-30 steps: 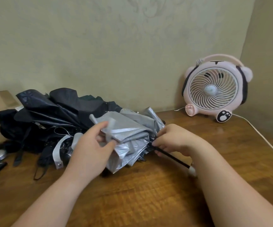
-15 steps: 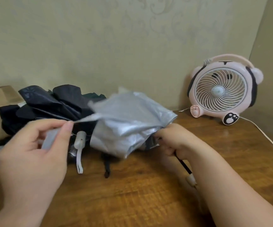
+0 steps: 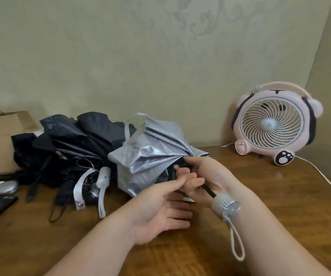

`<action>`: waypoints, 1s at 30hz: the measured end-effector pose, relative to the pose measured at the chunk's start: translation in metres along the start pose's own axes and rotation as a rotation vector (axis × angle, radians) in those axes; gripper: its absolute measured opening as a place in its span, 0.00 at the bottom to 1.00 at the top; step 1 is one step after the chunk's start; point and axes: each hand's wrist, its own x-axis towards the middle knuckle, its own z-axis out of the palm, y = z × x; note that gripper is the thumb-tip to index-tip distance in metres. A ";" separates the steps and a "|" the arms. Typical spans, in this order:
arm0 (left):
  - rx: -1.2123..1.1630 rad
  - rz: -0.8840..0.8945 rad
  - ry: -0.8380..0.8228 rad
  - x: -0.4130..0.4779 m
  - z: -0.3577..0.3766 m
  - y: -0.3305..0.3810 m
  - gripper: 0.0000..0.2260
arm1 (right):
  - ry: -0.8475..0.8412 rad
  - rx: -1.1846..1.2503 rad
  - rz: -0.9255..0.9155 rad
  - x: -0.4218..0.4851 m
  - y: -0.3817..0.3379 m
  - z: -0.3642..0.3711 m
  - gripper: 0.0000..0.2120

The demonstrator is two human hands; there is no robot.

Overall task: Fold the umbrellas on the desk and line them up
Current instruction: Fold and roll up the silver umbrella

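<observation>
R hand [image 3: 200, 177] grips silver umbrella [image 3: 148, 156] shaft; L hand [image 3: 158, 208] alongside.

text: none legible | brands, labels: none legible | numbers: none legible | only sign-like mark: black-and-white paw print [image 3: 284, 157] on the front foot of the pink fan [image 3: 246, 124], a picture and not lettering
</observation>
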 end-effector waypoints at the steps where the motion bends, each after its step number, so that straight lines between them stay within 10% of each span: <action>1: -0.114 -0.018 -0.047 0.004 0.000 0.002 0.28 | 0.035 -0.078 -0.019 0.000 0.001 0.001 0.14; 6: -0.427 -0.003 0.041 0.022 -0.003 -0.018 0.36 | 0.284 -0.954 -0.256 -0.005 0.011 -0.005 0.13; 12: -0.480 -0.019 0.030 0.025 -0.006 -0.030 0.28 | 0.184 -1.668 -0.311 -0.021 0.018 0.001 0.20; 17: -0.155 -0.113 0.067 0.025 -0.027 -0.035 0.38 | 0.257 -1.736 -0.384 -0.016 0.021 0.001 0.13; 30: -0.683 0.071 -0.028 0.026 -0.016 -0.031 0.26 | 0.155 -2.052 -0.458 -0.024 0.037 0.013 0.22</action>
